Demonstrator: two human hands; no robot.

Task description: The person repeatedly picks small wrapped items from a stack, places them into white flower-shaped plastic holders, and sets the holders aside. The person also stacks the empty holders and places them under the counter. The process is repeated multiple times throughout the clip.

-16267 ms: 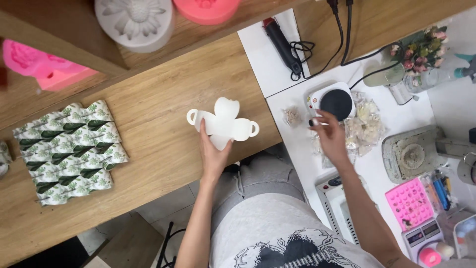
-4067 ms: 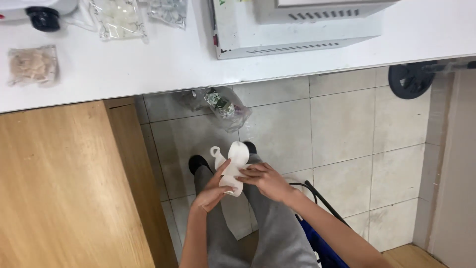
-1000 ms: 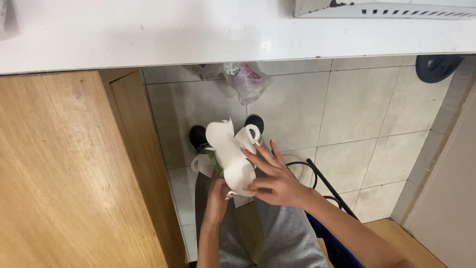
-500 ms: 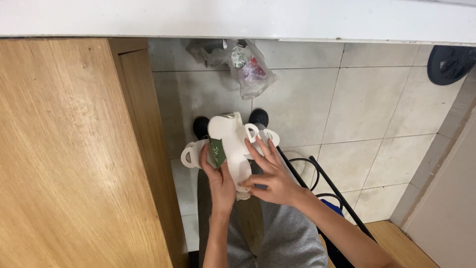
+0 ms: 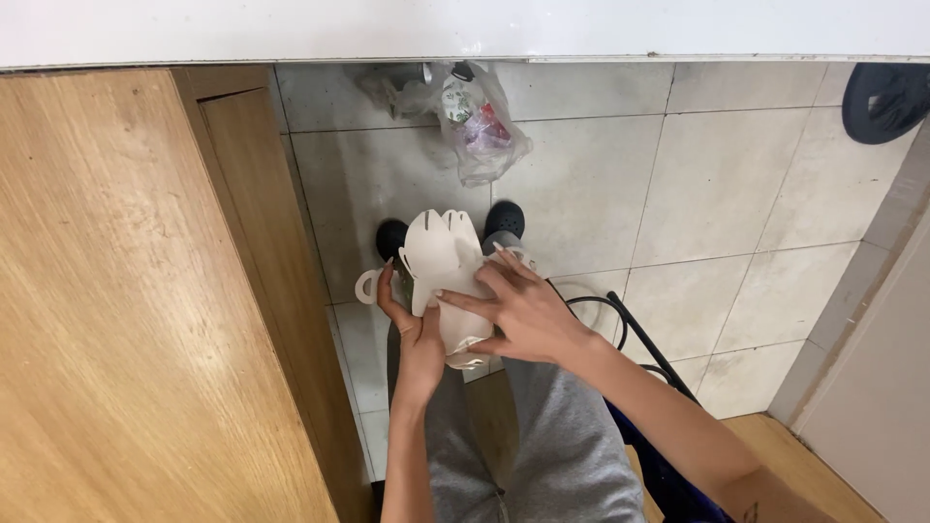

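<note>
Head view, looking down past the person's lap to a tiled floor [image 5: 736, 184]. A white cardboard cut-out [image 5: 441, 266], partly folded, with rounded petal-shaped flaps at its top and a small ring-shaped tab at its left, sits in the centre of the frame above the knees.

The left hand [image 5: 417, 339] rises from the lower centre with the forearm nearly vertical. Its fingers [image 5: 387, 295] curl up along the left side and underside of the cut-out, so the grip is closed on the cardboard from below.

The right hand [image 5: 523, 315] enters from the lower right, its forearm slanting up and to the left across the thigh. It lies palm-down, with its fingers [image 5: 465, 300] spread and pressed flat on the cut-out's right face. This is an open, flat contact rather than a closed grip.

Both legs wear grey trousers [image 5: 552, 455], and two dark shoes [image 5: 506, 219] show just above the cut-out.

A wooden table [image 5: 126, 310] fills the left of the frame. The white edge of a second table [image 5: 387, 29] runs along the top. A clear plastic bag [image 5: 480, 126] of small items lies on the floor at upper centre, and a dark round object [image 5: 886, 102] sits at upper right.
</note>
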